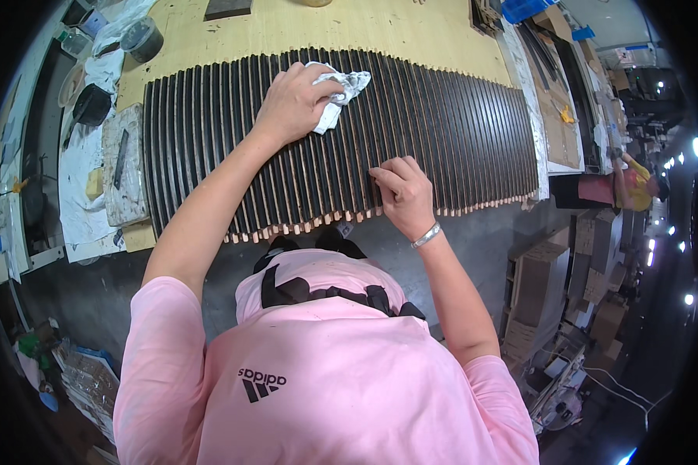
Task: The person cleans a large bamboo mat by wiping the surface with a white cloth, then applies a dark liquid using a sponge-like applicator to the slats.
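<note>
My left grip (293,102) pinches likely soft cloth (349,87); beneath my half-curled right grip (407,195), hold unclear, stiff-looking strips (457,132) suit end-holding.

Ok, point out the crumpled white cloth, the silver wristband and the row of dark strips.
Crumpled white cloth (350,87): head view, on its bunched folds.
Silver wristband (426,235): head view, middle of the band.
Row of dark strips (343,152): head view, mid-length, near the row's middle.

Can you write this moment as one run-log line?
left grip: holds white cloth over dark strips | right grip: by strips' near ends, contact unclear | strips: side by side on yellowish table
</note>
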A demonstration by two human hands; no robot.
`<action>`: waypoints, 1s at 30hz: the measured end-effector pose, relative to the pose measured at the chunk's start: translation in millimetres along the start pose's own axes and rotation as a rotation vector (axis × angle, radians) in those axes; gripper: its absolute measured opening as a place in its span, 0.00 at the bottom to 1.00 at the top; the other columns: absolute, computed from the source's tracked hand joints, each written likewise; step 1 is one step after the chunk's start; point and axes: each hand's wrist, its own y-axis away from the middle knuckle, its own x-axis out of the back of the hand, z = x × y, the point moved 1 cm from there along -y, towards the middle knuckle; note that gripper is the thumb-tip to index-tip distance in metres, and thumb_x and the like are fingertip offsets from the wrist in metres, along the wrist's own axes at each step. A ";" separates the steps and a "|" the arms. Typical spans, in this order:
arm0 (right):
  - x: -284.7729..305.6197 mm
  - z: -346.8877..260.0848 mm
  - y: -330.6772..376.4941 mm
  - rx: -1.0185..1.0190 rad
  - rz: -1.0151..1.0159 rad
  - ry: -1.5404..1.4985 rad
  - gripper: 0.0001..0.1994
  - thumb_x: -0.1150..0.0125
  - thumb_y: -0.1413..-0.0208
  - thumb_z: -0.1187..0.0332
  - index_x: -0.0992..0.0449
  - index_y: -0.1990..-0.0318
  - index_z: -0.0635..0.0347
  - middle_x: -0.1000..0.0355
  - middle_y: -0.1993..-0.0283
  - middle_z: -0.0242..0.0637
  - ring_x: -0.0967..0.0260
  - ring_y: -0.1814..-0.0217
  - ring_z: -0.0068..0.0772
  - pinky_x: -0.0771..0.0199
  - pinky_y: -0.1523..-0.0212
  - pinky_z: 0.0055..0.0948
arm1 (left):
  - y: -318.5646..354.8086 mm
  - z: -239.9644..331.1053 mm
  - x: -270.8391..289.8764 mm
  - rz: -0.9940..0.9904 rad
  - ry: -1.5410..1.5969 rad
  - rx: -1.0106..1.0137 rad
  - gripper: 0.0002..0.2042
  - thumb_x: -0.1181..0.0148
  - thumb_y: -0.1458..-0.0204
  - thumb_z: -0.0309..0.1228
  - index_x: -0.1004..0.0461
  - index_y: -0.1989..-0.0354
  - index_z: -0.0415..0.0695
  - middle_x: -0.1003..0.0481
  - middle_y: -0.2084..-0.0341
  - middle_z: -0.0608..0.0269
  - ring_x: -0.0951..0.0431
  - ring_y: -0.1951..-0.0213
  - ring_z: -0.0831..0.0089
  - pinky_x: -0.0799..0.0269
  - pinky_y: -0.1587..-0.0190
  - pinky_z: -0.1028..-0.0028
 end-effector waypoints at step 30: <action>-5.2 -2.8 10.4 -0.016 0.033 0.012 0.10 0.39 0.58 0.83 0.24 0.67 0.60 0.30 0.67 0.36 0.32 0.64 0.41 0.28 0.65 0.37 | -0.5 -0.3 -0.3 -0.010 0.006 -0.013 0.10 0.38 0.51 0.27 0.20 0.60 0.52 0.25 0.53 0.67 0.26 0.57 0.62 0.29 0.52 0.63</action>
